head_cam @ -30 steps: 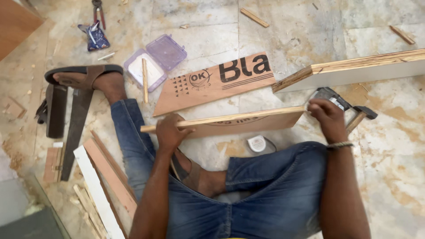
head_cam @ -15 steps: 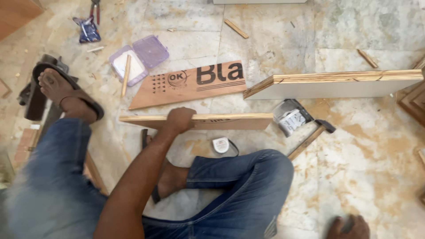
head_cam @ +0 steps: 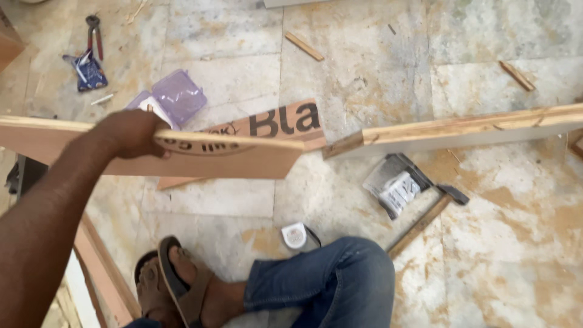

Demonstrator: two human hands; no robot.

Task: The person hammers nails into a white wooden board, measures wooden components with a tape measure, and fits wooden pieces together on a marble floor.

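My left hand (head_cam: 130, 133) grips the top edge of a thin reddish-brown plywood board (head_cam: 237, 159) and holds it lifted above the floor, its long side running left to right. My right hand is out of view. Under the board lies a second brown printed board (head_cam: 285, 124) flat on the tiles. A long white panel with a raw wood edge (head_cam: 461, 133) stands on the floor to the right.
A hammer (head_cam: 422, 222) and a small bag of nails (head_cam: 395, 185) lie right of my knee (head_cam: 340, 279), a tape measure (head_cam: 296, 235) near it. A clear purple box (head_cam: 173, 97), pliers (head_cam: 93, 33) and wood strips (head_cam: 100, 267) lie at the left.
My left hand has lifted the plywood board off the floor and swung it leftward. My right hand, seen at the hammer a second ago, has left the view. My legs have shifted.
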